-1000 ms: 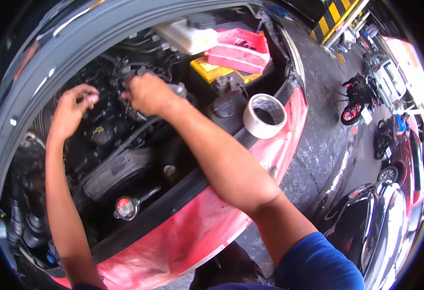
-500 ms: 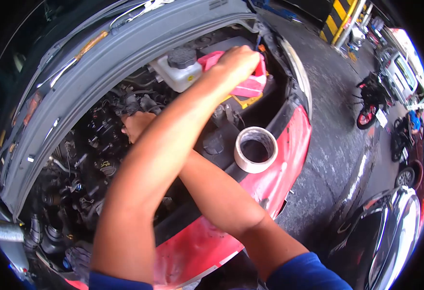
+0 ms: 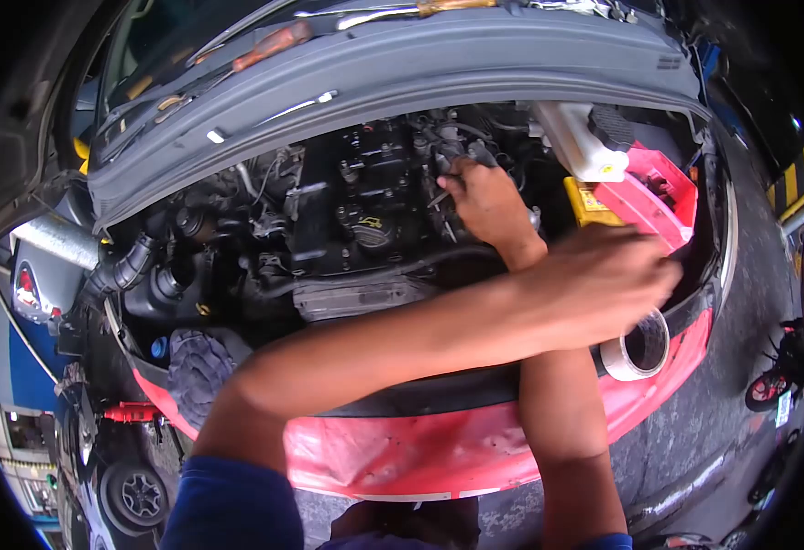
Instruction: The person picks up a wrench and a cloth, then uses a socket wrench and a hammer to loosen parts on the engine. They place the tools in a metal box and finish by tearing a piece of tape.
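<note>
My arms are crossed over an open engine bay. My left hand (image 3: 608,280) is in front of the pink tray (image 3: 645,213), above the roll of tape (image 3: 636,346). Motion blurs its fingers, so any object in them is hidden. My right hand (image 3: 489,206) is at the right side of the black engine cover (image 3: 356,197), thumb and forefinger pinched together. Between or beside those fingertips is something small and thin that I cannot make out. Small dark pieces lie in the tray, which sits beside the white fluid reservoir (image 3: 576,142).
Screwdrivers, one with an orange handle (image 3: 274,46), lie along the cowl below the windshield. A grey cloth (image 3: 202,371) rests at the front left. Pink covering (image 3: 402,454) lies over the car's front edge. A motorcycle (image 3: 773,380) stands at the right.
My left hand has come out of the pink tray and moved toward the front of the car. My right hand remains at the engine. The view has swung left.
</note>
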